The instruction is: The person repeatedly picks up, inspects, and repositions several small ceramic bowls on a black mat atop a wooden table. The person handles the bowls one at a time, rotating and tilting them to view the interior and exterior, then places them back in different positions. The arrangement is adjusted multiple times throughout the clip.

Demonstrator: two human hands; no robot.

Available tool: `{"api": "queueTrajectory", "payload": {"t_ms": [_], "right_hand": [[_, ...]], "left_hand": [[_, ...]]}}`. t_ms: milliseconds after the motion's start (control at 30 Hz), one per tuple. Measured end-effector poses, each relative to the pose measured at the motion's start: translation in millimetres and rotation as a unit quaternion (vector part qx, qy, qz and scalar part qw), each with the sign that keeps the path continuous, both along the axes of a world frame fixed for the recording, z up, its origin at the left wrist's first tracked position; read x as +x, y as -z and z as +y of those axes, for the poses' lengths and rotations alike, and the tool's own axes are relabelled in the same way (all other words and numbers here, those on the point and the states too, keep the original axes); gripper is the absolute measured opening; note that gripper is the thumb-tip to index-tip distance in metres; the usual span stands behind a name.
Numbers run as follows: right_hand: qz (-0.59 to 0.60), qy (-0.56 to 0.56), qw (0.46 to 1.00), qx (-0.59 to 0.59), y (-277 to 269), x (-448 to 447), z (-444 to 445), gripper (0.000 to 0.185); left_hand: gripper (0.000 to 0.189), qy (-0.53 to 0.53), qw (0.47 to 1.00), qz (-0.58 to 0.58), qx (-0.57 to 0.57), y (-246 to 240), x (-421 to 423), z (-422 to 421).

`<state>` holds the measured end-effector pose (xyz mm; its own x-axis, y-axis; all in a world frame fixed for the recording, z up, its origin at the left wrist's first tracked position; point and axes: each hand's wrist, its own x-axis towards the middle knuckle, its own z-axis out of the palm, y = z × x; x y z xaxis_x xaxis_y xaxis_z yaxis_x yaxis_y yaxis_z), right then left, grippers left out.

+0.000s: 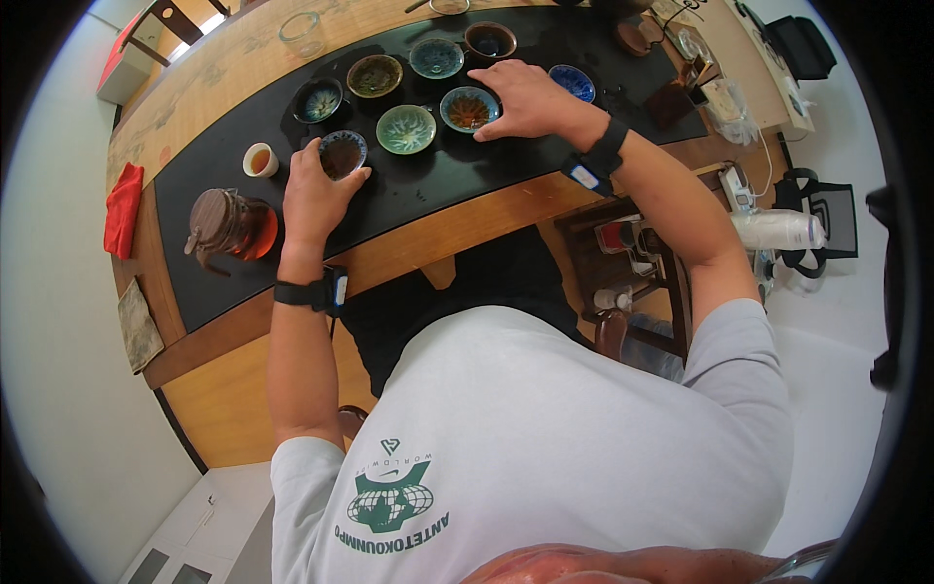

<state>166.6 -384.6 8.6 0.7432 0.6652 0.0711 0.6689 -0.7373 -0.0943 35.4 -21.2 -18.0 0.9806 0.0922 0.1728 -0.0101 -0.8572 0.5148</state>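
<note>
My left hand [315,196] has its thumb and fingers around a small blue-rimmed tea cup [342,153] with dark liquid. My right hand [531,101] spreads its thumb and fingers about the right side of a blue-rimmed cup with an amber inside [469,109]; a gap shows between the fingertips and its far rim. Between the hands sits a pale green cup [406,130]. Behind are a dark cup with a pale streaked centre [319,101], an olive-brown cup [374,77], a teal cup [436,58] and a brown-rimmed cup [490,41]. Beyond my right wrist is a cobalt-blue cup [573,83].
A lidded glass teapot [255,232] with reddish tea stands left of my left hand, near a small white cup [260,160]. A black mat [438,186] covers much of the wooden table. A red cloth [124,212] and a grey cloth [140,328] lie at the left edge.
</note>
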Motion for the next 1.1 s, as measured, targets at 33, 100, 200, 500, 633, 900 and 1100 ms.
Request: {"api": "queueTrajectory", "payload": {"t_ms": [33, 100, 200, 500, 633, 900, 1100], "right_hand": [[0.010, 0.001, 1.000, -0.005, 1, 0, 6, 0.101], [0.030, 0.001, 0.999, -0.014, 3, -1, 16, 0.100], [0.058, -0.001, 0.998, -0.020, 4, 0, 26, 0.094], [0.062, 0.027, 0.998, 0.008, -9, -5, 36, 0.086], [0.047, 0.018, 0.999, 0.010, -20, -7, 45, 0.086], [0.009, -0.015, 0.999, -0.030, -34, -12, 63, 0.083], [-0.007, -0.031, 0.998, -0.057, -41, -14, 72, 0.081]], "left_hand": [[0.091, -0.003, 1.000, 0.008, 0.000, 0, 0, 0], [0.091, -0.005, 1.000, 0.010, -0.002, -1, 0, 0], [0.092, 0.000, 1.000, 0.009, -0.002, 0, 1, 1], [0.091, -0.005, 0.999, 0.022, -0.044, -3, -1, 0], [0.090, -0.012, 0.999, 0.025, -0.037, -5, -1, -1], [0.090, -0.015, 1.000, 0.018, -0.007, -3, -1, 0], [0.090, -0.021, 0.999, 0.027, -0.003, 0, -1, 1]]}}
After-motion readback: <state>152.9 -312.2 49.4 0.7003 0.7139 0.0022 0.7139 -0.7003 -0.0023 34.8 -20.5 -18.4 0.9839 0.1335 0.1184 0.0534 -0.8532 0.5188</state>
